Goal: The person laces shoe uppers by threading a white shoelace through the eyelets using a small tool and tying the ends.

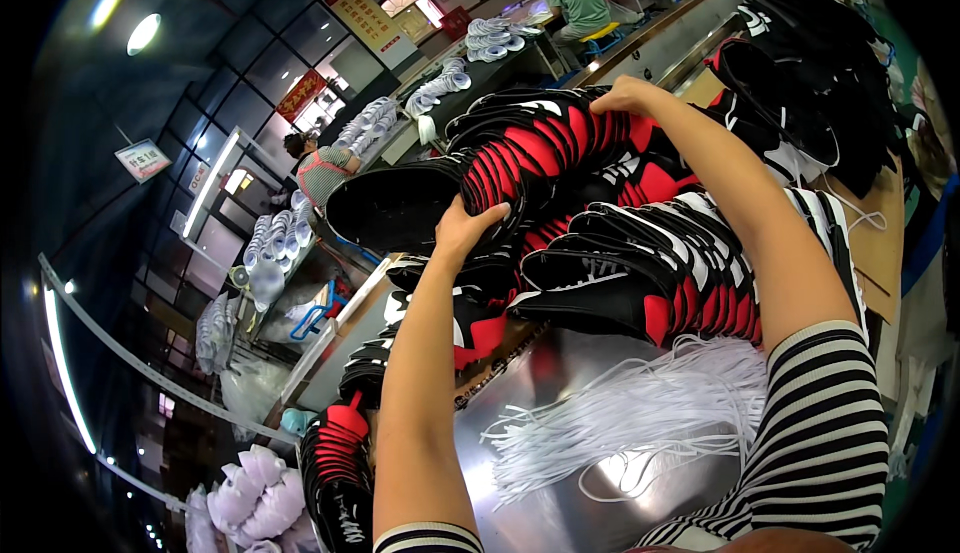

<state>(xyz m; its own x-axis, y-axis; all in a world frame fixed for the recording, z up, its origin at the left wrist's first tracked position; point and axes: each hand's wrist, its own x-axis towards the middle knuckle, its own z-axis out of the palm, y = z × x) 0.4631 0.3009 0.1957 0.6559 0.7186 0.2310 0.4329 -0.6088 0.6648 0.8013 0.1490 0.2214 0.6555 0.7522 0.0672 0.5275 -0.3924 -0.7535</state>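
A long row of nested black and red shoe uppers [540, 148] spans the space between my two hands. My left hand [465, 228] grips its near left end, thumb lying over the red parts, beside the wide dark opening of the end upper. At the far right end, my right hand [628, 103] is closed over the row, its fingers partly hidden behind it. Just below lies another nested row of black, white and red uppers [640, 273]. A bundle of white shoelaces [640, 408] rests nearer me on a shiny metal surface [480, 443].
More uppers [340, 453] are stacked at the lower left. Black uppers and dark pieces [820, 73] pile up at the right, by brown board [880, 243]. White bundles [260, 493] sit low at left. Two people [578, 3] work beyond, near benches of white stacked pieces [370, 123].
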